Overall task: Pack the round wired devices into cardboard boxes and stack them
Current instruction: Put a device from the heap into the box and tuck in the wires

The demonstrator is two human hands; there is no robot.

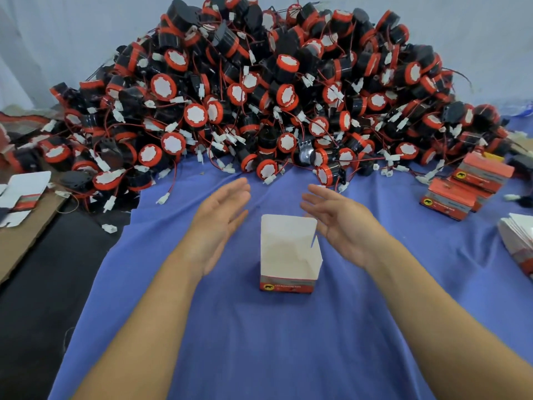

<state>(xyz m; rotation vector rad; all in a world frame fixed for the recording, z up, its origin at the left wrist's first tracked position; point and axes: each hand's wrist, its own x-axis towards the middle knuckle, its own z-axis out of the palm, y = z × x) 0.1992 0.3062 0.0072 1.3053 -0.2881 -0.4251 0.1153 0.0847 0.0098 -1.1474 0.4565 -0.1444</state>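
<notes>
Cardboard stands at the centre of the frame as one open box (pixel 290 255), upright on the blue cloth (pixel 259 347). Its top flaps are raised, its white inside shows, and a red band with a small yellow-and-black mark runs along the bottom of its near face. The left hand (pixel 222 215) is held out just left of the box, palm turned inward, fingers straight and close together, holding nothing; a strip of cloth shows between it and the box. The right hand (pixel 337 220) mirrors it just right of the box, palm inward, fingers straight and slightly spread, also holding nothing. Its lower edge lies right by the box's upper right corner, and I cannot tell whether they touch. Across the whole upper half of the frame rises the heap of round devices (pixel 259 96), black bodies with red rims and white faces, tangled in thin red and black wires with white plugs. The nearest of them lie just above the fingertips. At the right edge, closed red boxes (pixel 467 186) are stacked on the cloth, and below them lies a pile of flat box blanks (pixel 519 235). At the left edge, more unfolded blanks (pixel 23 189) rest on a brown cardboard sheet (pixel 20 241).
</notes>
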